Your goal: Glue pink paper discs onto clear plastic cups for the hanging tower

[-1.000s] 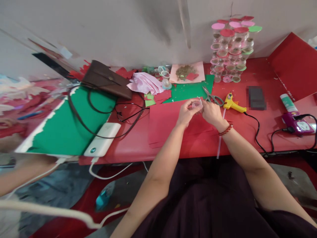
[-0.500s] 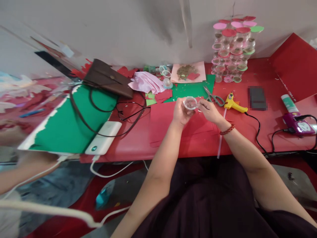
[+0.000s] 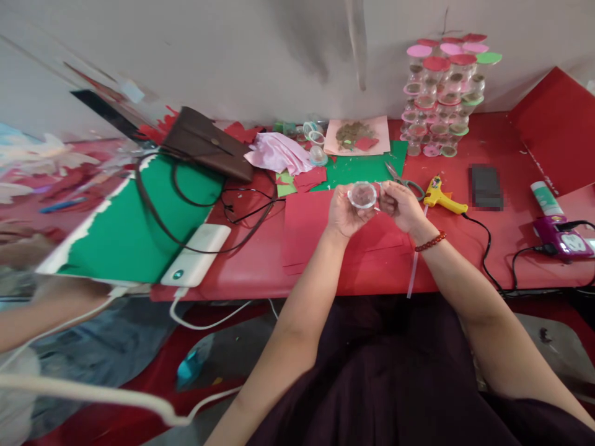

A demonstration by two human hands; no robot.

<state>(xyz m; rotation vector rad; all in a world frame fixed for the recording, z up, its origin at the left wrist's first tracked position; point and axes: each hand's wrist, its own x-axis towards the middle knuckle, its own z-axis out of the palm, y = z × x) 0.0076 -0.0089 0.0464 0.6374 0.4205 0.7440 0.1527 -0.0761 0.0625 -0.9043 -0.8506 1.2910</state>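
My left hand is closed around a small clear plastic cup, held above the red paper sheets with its round face towards me. My right hand is pinched against the cup's right side, a red bead bracelet on its wrist. Just beyond my right hand lie the scissors and the yellow glue gun.
A stack of clear cups with pink, red and green lids stands at the back wall. Green paper, pink cloth, a brown bag, a white power bank, cables and a purple device lie on the red table. Another person's arm is at the left.
Both hands have lifted the cup slightly and turned it so its round face shows; my right hand has closed in against its side.
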